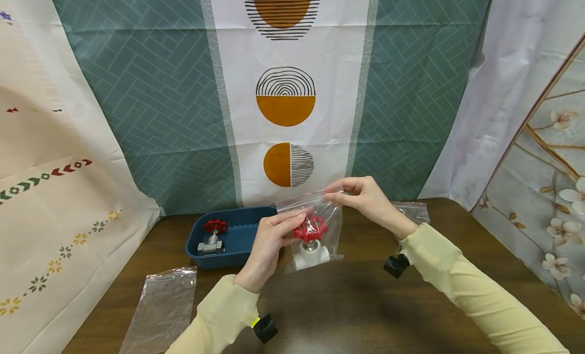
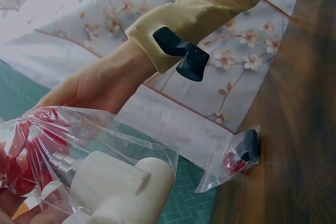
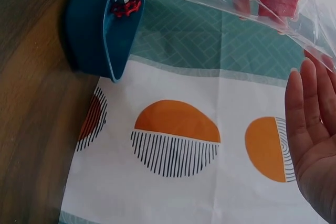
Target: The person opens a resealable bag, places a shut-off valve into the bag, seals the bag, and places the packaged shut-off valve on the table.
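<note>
A valve with a red handwheel (image 1: pixel 311 229) and a white plastic body (image 1: pixel 312 257) sits inside a clear zip bag (image 1: pixel 335 227), held up above the table. My left hand (image 1: pixel 269 245) grips the valve through the bag, fingers at the handwheel. With thumb and fingers, my right hand (image 1: pixel 365 199) pinches the bag's upper right corner. The left wrist view shows the white body (image 2: pixel 121 187) close up behind the clear film. In the right wrist view, the right hand (image 3: pixel 315 145) is only partly visible, its fingertips at the bag's edge.
Behind my left hand stands a blue tray (image 1: pixel 244 232) holding a metal valve with a red handwheel (image 1: pixel 215 237). A flat clear zip bag (image 1: pixel 162 308) lies at the left. Another bag (image 2: pixel 228 163) with something red and dark lies at the right, partly behind my right wrist.
</note>
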Tool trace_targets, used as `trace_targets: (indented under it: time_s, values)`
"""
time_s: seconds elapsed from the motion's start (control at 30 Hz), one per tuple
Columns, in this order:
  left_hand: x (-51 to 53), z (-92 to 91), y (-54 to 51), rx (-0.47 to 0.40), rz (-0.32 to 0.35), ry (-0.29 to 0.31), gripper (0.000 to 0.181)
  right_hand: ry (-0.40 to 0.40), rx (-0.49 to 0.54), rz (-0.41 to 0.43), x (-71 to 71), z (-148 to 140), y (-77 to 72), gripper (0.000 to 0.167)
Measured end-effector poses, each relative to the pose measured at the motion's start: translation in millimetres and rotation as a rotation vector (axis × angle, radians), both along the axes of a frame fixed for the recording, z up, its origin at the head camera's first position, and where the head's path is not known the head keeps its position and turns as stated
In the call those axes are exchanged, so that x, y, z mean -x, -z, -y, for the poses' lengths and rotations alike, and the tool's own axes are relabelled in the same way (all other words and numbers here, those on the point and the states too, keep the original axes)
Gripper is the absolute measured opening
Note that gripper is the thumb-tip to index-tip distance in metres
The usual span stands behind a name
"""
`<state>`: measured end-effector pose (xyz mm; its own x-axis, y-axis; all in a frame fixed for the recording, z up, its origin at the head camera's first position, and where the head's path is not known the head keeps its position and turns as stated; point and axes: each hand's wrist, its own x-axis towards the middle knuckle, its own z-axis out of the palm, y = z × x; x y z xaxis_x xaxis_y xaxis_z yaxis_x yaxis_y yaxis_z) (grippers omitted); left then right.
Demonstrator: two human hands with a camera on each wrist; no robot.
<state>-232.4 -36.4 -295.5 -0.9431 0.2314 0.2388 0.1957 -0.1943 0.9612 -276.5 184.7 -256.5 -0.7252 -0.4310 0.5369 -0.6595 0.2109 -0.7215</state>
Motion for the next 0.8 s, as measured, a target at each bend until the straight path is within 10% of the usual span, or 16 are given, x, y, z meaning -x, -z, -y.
trace_targets:
  time_s: [0.8]
  values:
    - [0.5,-3.3,3.1,0.03,-0.029,-0.016,0.033,0.056,0.04,-0.113,-20.4,6.0,-10.4,0.007]
